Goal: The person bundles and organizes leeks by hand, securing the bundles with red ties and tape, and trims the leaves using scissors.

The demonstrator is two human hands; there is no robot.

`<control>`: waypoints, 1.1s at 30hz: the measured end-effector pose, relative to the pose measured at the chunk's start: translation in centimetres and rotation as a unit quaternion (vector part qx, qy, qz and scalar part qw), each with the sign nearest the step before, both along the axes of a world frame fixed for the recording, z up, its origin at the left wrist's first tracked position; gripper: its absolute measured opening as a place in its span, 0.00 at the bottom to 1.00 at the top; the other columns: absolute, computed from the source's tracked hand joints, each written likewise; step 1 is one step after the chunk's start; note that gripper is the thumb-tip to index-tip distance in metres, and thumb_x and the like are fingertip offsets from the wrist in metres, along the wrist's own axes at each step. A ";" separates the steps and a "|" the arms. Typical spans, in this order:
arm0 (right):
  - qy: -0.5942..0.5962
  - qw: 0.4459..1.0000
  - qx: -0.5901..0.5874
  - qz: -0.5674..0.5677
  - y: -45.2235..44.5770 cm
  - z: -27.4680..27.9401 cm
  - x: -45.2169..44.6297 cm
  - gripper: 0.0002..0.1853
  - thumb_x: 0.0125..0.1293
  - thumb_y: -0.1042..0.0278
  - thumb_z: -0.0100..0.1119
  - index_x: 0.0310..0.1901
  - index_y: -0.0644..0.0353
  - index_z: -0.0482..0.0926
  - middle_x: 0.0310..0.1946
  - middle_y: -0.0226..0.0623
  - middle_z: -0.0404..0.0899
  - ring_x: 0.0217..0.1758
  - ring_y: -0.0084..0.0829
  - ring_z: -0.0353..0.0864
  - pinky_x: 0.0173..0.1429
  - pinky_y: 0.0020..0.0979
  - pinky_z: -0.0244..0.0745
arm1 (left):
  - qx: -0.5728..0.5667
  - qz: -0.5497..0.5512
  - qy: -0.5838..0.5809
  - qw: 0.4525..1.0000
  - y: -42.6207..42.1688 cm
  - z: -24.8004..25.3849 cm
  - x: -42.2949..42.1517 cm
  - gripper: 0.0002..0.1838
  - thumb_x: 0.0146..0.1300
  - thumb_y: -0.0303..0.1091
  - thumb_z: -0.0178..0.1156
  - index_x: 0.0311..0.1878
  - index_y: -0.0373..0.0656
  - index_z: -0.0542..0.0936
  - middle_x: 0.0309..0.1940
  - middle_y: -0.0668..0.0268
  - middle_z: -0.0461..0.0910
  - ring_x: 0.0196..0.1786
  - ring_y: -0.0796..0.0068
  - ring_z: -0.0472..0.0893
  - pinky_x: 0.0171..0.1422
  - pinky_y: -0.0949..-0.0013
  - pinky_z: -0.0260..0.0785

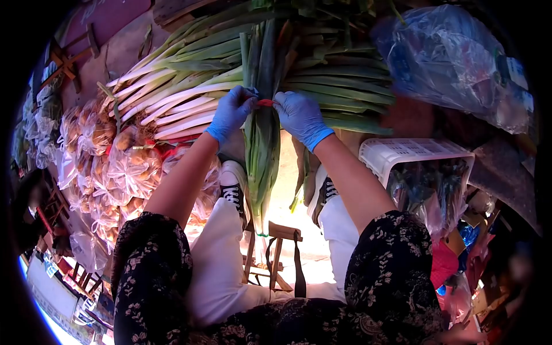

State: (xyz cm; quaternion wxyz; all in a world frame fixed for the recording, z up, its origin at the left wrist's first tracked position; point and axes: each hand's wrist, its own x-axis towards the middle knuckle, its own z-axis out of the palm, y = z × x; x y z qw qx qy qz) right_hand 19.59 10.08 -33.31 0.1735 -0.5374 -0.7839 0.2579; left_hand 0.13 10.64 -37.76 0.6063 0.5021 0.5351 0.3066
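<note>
A bundle of large green onions (260, 150) stands between my knees, its leafy green part upward in the view and its pale ends low, with a green band near them. My left hand (232, 112), in a blue glove, pinches one end of a short red tie (265, 103) at the left side of the leaves. My right hand (300, 117), gloved the same way, pinches the tie's other end on the right. Between my fingers the tie runs across the front of the bundle. Whether it passes behind the leaves is hidden.
Loose green onions (190, 95) lie beyond my hands, with more leaves (345, 92) at right. Bags of onion-like bulbs (135, 167) fill the left. A white plastic crate (411, 148) and a large clear plastic bag (443, 57) sit right. A small wooden stool (284, 232) stands below.
</note>
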 end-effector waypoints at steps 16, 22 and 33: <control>0.079 0.997 0.016 -0.018 -1.0 -0.3 -1.4 0.06 0.52 0.68 0.55 0.32 0.56 0.77 0.30 0.40 0.73 0.36 0.43 0.76 0.40 0.41 0.73 | -0.080 -0.048 0.068 0.993 0.8 1.9 0.3 0.11 0.46 0.23 0.66 0.30 0.39 0.72 0.33 0.69 0.75 0.34 0.83 0.73 0.43 0.78 0.69; 0.056 0.996 -0.073 -0.017 0.6 -1.4 -2.3 0.07 0.55 0.64 0.56 0.34 0.57 0.76 0.30 0.43 0.73 0.36 0.45 0.76 0.40 0.42 0.73 | 0.094 0.044 0.040 0.994 0.3 0.5 1.3 0.14 0.46 0.18 0.62 0.37 0.37 0.74 0.36 0.63 0.76 0.37 0.73 0.79 0.44 0.73 0.73; 0.090 0.990 -0.077 -0.082 0.3 -2.3 -3.1 0.07 0.55 0.65 0.55 0.31 0.59 0.76 0.32 0.46 0.75 0.36 0.49 0.76 0.41 0.44 0.72 | 0.263 -0.180 0.420 0.850 0.3 2.0 1.2 0.11 0.54 0.35 0.59 0.41 0.45 0.75 0.32 0.57 0.76 0.32 0.55 0.78 0.34 0.59 0.72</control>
